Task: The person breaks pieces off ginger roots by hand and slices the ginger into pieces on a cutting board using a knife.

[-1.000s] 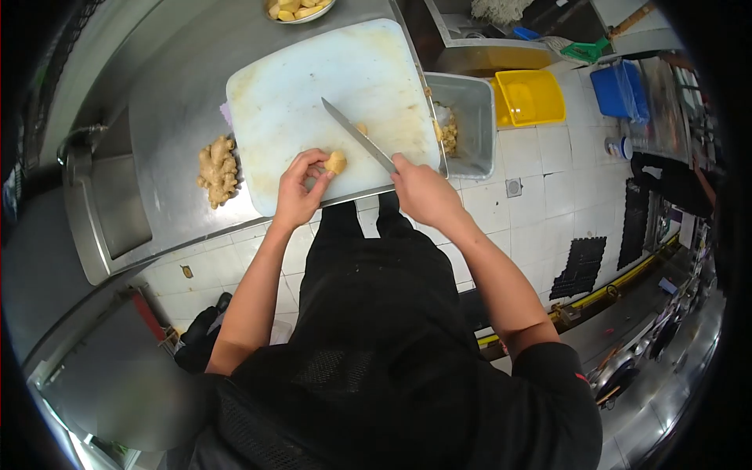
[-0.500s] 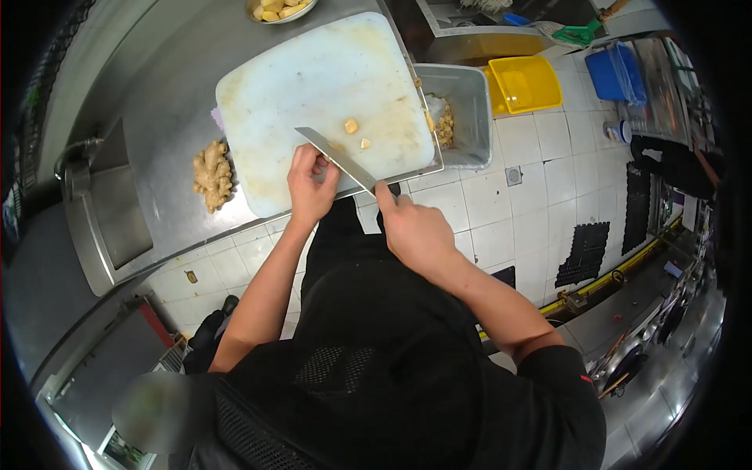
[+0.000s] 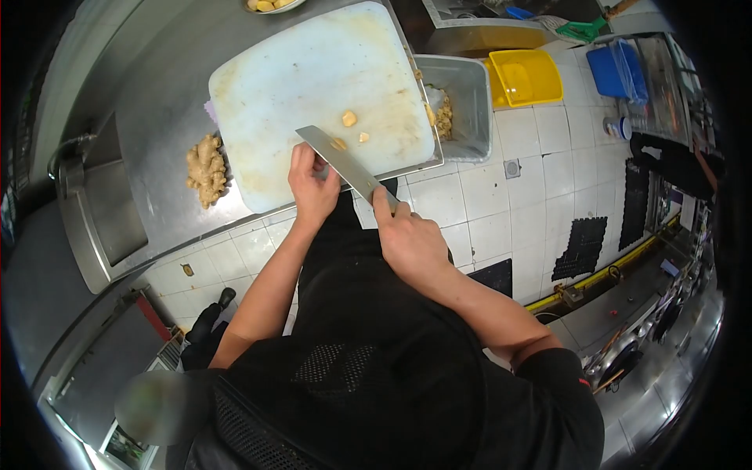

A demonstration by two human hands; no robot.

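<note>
My right hand [image 3: 415,240] is closed round the handle of a broad kitchen knife [image 3: 341,164]. Its blade slants over the near edge of a white cutting board [image 3: 305,70]. Close beside the blade, my left hand [image 3: 315,189] has its fingers curled in on a piece of ginger, which the hand and blade mostly hide. A thin pale slice of ginger [image 3: 339,144] lies against the blade's far side. Two small peeled ginger pieces lie farther over on the board, a larger one [image 3: 349,118] and a smaller one [image 3: 363,137].
A knobbly unpeeled ginger root [image 3: 207,171] rests on the steel counter [image 3: 160,164] left of the board. At the top stands a bowl [image 3: 291,7] of yellow pieces. A grey bin [image 3: 470,117] with scraps adjoins the board's right, near a yellow tub [image 3: 529,78]. Another person [image 3: 674,164] is far right.
The view has shifted slightly, so the board and root appear higher and more left. More of the blade's flat shows, and the slice beside it is plainer. Both hands keep their hold.
</note>
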